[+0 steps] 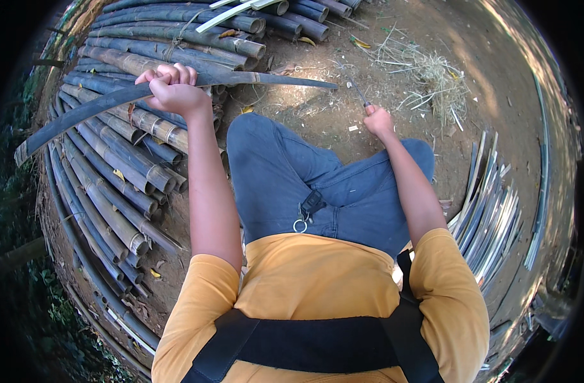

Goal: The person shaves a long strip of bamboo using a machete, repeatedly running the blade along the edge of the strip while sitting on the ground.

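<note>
My left hand [174,89] is closed round a long split bamboo strip [91,112], raised over the bamboo pile. One end of the strip reaches to the far left; its tapering other end points right, across the ground beyond my knees. In my right hand [377,120], held low by my right knee, is the handle of a knife [362,94]. Its thin blade points away from me, toward the strip's tapered tip. Blade and tip look apart, though I cannot tell the exact gap.
Stacked bamboo poles [135,182] fill the left side and far left. A heap of pale shavings [439,83] lies on the dirt at the far right. Beside my right hip is a bundle of split bamboo strips [490,217]. A key fob [313,202] hangs at my waist.
</note>
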{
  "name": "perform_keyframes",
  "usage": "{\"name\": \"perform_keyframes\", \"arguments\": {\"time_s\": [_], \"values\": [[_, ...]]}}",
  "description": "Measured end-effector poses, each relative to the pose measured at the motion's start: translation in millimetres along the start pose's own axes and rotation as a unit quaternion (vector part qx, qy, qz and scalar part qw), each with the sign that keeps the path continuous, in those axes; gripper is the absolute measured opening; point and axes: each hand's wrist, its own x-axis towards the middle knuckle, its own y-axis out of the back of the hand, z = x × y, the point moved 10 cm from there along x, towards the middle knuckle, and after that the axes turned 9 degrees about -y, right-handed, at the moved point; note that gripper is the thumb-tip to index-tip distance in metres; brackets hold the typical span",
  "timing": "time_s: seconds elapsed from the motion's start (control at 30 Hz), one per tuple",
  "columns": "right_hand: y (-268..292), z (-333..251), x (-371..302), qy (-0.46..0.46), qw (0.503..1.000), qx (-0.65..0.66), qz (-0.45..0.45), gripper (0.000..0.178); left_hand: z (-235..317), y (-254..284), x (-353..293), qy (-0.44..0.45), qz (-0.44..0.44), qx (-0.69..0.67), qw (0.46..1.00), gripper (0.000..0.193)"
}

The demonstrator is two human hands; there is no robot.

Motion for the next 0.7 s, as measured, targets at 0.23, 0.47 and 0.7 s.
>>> {"name": "perform_keyframes", "arguments": {"time_s": [0.23, 0.47, 0.7], "values": [[38.4, -63.1, -84.9, 0.154, 0.983, 0.085, -0.048, 0.017, 1.8, -18.7, 0.4, 0.018, -0.035, -0.043, 0.998, 0.02], [75.5, -125.7, -176.2, 0.239, 0.958, 0.125, -0.097, 0.018, 5.9, -52.9, -10.6, 0.058, -0.146, -0.136, 0.978, 0.016], [59.5, -89.1, -125.4, 0.123, 0.987, 0.087, -0.062, 0.016, 2.8, -73.7, -22.8, 0.1, -0.207, -0.155, 0.961, 0.009]]}}
